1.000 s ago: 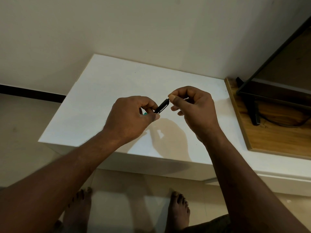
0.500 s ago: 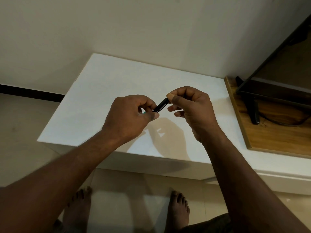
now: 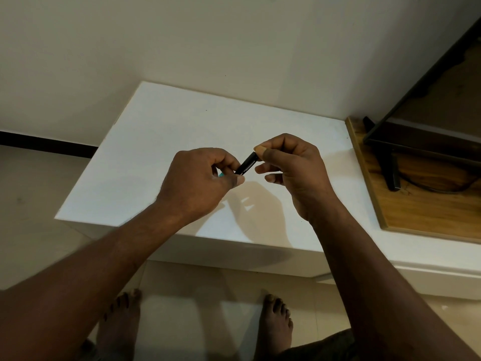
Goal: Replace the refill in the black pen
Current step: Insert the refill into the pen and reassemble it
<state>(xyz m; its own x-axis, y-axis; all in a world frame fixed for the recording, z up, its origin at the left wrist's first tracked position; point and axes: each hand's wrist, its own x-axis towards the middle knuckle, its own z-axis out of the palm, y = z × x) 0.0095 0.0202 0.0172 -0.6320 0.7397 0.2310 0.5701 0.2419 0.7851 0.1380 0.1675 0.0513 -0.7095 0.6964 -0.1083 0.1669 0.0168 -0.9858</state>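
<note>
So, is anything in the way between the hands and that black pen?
Nothing visible. The left hand pinches one end of the slim black pen and the right hand pinches the other, above the white tabletop.

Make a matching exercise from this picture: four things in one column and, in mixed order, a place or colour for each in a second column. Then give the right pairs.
Things:
1. pen
2. wooden board
3. feet
4. table

Places or colours:
A. bare, on the floor
B. white, against the wall
C. black, held between the left hand and the right hand
D. brown, at the right, under a dark stand

Pairs: 1-C, 2-D, 3-A, 4-B.
</note>
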